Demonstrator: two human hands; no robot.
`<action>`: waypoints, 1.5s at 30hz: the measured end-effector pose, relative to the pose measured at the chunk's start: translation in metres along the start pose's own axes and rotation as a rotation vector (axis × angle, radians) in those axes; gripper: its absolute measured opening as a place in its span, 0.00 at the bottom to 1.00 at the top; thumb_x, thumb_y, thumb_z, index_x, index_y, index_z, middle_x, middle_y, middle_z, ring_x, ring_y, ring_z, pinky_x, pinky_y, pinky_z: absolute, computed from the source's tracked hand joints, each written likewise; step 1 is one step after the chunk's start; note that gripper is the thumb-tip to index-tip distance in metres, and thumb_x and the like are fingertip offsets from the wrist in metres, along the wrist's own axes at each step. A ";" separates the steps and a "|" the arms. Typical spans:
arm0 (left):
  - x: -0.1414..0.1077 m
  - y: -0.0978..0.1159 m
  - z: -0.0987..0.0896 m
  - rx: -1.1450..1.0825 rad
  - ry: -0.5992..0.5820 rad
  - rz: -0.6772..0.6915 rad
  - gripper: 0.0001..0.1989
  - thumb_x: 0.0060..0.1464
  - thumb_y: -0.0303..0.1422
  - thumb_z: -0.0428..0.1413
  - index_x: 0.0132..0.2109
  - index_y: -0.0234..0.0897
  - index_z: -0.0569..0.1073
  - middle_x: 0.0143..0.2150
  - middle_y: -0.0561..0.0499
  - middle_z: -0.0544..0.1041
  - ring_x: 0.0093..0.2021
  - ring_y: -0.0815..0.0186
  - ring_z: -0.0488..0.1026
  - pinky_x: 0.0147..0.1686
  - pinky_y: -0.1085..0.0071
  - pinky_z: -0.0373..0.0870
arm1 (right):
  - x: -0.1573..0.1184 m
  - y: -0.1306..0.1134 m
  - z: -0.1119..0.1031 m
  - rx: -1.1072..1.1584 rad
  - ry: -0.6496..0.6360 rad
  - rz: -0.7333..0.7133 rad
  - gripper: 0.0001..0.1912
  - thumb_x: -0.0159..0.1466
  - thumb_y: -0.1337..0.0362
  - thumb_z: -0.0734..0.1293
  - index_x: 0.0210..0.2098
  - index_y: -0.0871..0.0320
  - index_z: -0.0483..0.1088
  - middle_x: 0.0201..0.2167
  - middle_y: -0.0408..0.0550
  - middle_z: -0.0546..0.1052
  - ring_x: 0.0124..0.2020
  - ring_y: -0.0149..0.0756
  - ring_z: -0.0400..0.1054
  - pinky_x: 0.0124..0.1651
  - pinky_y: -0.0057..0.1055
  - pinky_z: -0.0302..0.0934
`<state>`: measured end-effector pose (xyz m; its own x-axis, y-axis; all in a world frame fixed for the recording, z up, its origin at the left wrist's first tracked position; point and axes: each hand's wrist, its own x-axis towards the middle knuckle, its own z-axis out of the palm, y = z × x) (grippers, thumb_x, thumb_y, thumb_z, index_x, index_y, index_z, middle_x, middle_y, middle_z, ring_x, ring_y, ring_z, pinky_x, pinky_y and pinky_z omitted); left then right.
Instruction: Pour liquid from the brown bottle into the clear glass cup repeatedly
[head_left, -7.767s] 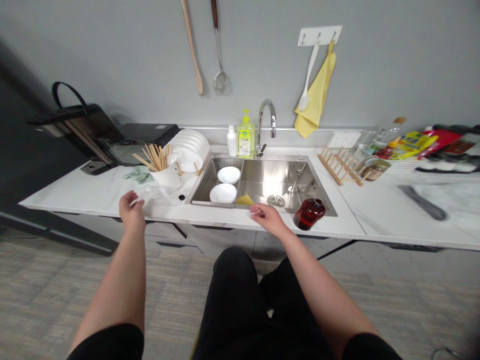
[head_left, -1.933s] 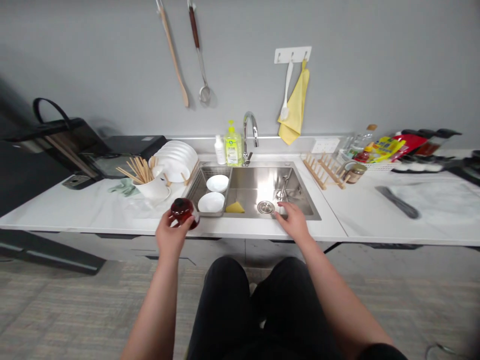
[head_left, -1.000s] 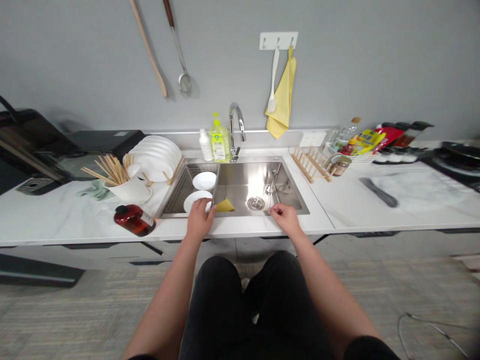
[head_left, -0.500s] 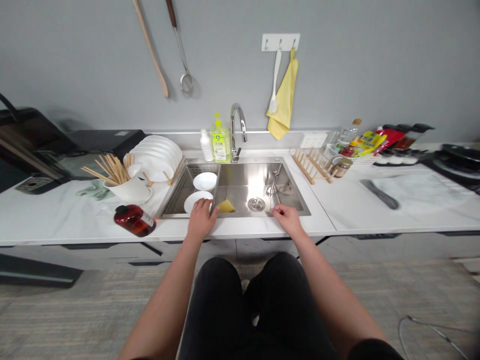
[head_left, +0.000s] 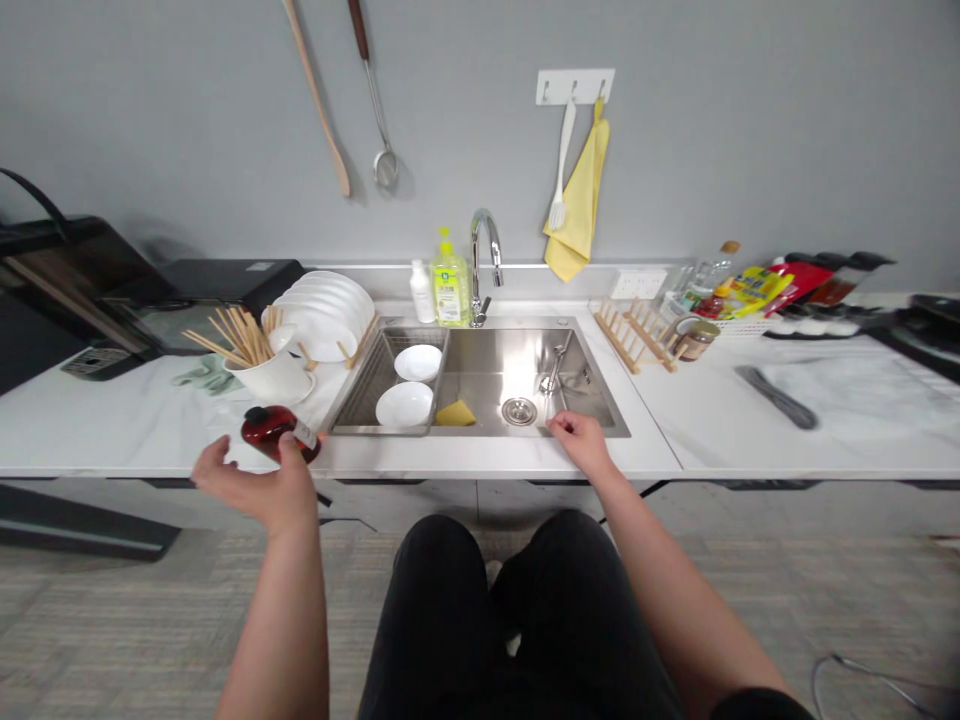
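A dark red glass bottle (head_left: 271, 430) with a white label lies on its side on the white counter (head_left: 112, 445), left of the sink. My left hand (head_left: 259, 485) is just in front of it, palm up with fingers spread, and its thumb touches the bottle's near side. My right hand (head_left: 581, 440) rests at the front rim of the steel sink (head_left: 517, 445), its fingers curled together and holding nothing visible. Two white saucers (head_left: 405, 405) sit in the wire rack inside the sink's left side. A yellow sponge (head_left: 455, 413) lies beside the rack.
Left of the sink stand a white cup of wooden chopsticks (head_left: 274, 378) and stacked white plates (head_left: 322, 320) in a rack. Dish soap (head_left: 450, 285) and a faucet (head_left: 484, 250) stand behind the sink. A wooden rack (head_left: 634, 335) stands to its right.
My left hand has moved left from the sink's front rim to the red bottle and opened, with its thumb now on the bottle. My right hand stays near the rim.
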<state>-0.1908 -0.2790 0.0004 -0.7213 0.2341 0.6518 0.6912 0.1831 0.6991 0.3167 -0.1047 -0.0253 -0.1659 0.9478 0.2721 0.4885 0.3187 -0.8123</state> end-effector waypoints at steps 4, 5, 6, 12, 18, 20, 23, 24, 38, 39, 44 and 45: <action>0.027 -0.027 -0.001 0.073 0.043 -0.068 0.56 0.48 0.45 0.77 0.74 0.33 0.58 0.74 0.32 0.66 0.69 0.47 0.71 0.73 0.48 0.67 | 0.000 -0.002 0.001 0.010 0.003 0.016 0.20 0.67 0.48 0.70 0.26 0.54 0.74 0.21 0.42 0.71 0.26 0.37 0.63 0.34 0.34 0.52; 0.029 -0.029 0.003 0.059 -0.008 -0.120 0.57 0.47 0.45 0.77 0.74 0.33 0.58 0.74 0.32 0.67 0.67 0.49 0.74 0.71 0.50 0.70 | -0.001 -0.003 0.001 0.013 0.009 0.017 0.20 0.67 0.48 0.70 0.26 0.54 0.74 0.21 0.42 0.71 0.26 0.37 0.63 0.34 0.34 0.52; 0.030 -0.030 0.007 0.049 -0.052 -0.178 0.57 0.46 0.45 0.77 0.74 0.33 0.57 0.74 0.33 0.68 0.65 0.51 0.76 0.70 0.52 0.72 | -0.001 -0.004 0.001 0.015 0.016 0.017 0.20 0.67 0.47 0.70 0.25 0.54 0.74 0.21 0.42 0.71 0.26 0.36 0.63 0.34 0.34 0.53; 0.028 -0.022 0.018 0.120 -0.148 -0.383 0.51 0.39 0.47 0.79 0.66 0.38 0.68 0.64 0.38 0.80 0.61 0.44 0.81 0.67 0.46 0.76 | -0.002 -0.007 -0.001 0.035 0.024 0.013 0.22 0.67 0.45 0.70 0.25 0.54 0.74 0.21 0.41 0.71 0.25 0.36 0.61 0.33 0.34 0.52; 0.023 -0.006 0.008 0.188 -0.161 -0.424 0.38 0.39 0.54 0.76 0.53 0.39 0.76 0.51 0.41 0.84 0.55 0.40 0.83 0.63 0.42 0.77 | -0.002 -0.005 -0.002 0.046 0.027 -0.006 0.22 0.67 0.46 0.70 0.25 0.54 0.74 0.20 0.41 0.70 0.25 0.36 0.61 0.33 0.33 0.52; 0.013 0.012 0.004 0.153 -0.166 -0.346 0.35 0.42 0.56 0.74 0.50 0.39 0.77 0.47 0.44 0.85 0.51 0.44 0.83 0.62 0.44 0.78 | -0.002 -0.004 -0.002 0.050 0.033 -0.008 0.21 0.67 0.45 0.70 0.25 0.54 0.74 0.20 0.41 0.70 0.25 0.36 0.61 0.33 0.33 0.53; -0.012 0.051 0.004 0.083 -0.309 -0.197 0.36 0.42 0.58 0.74 0.52 0.41 0.79 0.44 0.47 0.85 0.46 0.47 0.83 0.58 0.47 0.80 | -0.003 -0.003 -0.003 0.063 0.050 -0.007 0.22 0.66 0.45 0.70 0.25 0.54 0.74 0.20 0.41 0.69 0.26 0.36 0.61 0.33 0.33 0.53; -0.022 0.065 0.007 0.042 -0.374 -0.159 0.37 0.42 0.57 0.75 0.53 0.41 0.79 0.43 0.47 0.85 0.45 0.48 0.83 0.56 0.48 0.81 | -0.003 -0.003 -0.003 0.069 0.056 -0.004 0.22 0.66 0.45 0.70 0.25 0.54 0.73 0.20 0.41 0.68 0.26 0.36 0.60 0.33 0.34 0.53; -0.177 0.195 0.119 -0.585 -0.983 0.035 0.38 0.47 0.45 0.80 0.63 0.41 0.80 0.53 0.41 0.88 0.51 0.46 0.86 0.56 0.48 0.82 | -0.010 -0.016 -0.003 0.042 -0.072 -0.359 0.36 0.65 0.50 0.79 0.69 0.52 0.75 0.59 0.58 0.83 0.56 0.53 0.79 0.60 0.48 0.73; -0.181 0.199 0.121 -0.600 -1.000 0.053 0.40 0.47 0.44 0.80 0.64 0.41 0.80 0.55 0.41 0.87 0.53 0.46 0.86 0.58 0.48 0.82 | -0.010 -0.017 -0.004 0.038 -0.098 -0.388 0.40 0.63 0.49 0.81 0.71 0.51 0.73 0.64 0.59 0.81 0.62 0.56 0.77 0.65 0.51 0.71; -0.189 0.208 0.122 -0.617 -1.046 0.156 0.42 0.46 0.42 0.80 0.67 0.41 0.78 0.60 0.39 0.85 0.58 0.43 0.84 0.62 0.45 0.80 | -0.010 -0.020 -0.001 -0.017 -0.190 -0.429 0.44 0.59 0.51 0.83 0.71 0.53 0.73 0.66 0.62 0.81 0.65 0.63 0.77 0.69 0.56 0.70; -0.190 0.209 0.122 -0.621 -1.055 0.172 0.43 0.45 0.42 0.81 0.67 0.41 0.77 0.61 0.39 0.85 0.59 0.42 0.84 0.63 0.44 0.79 | -0.010 -0.020 0.000 -0.024 -0.194 -0.427 0.43 0.58 0.51 0.83 0.70 0.54 0.74 0.65 0.62 0.81 0.64 0.63 0.78 0.69 0.56 0.70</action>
<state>0.0963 -0.1687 -0.0133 -0.0359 0.9182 0.3944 0.4272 -0.3427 0.8367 0.3086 -0.1204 -0.0114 -0.5126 0.7144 0.4762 0.3607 0.6825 -0.6356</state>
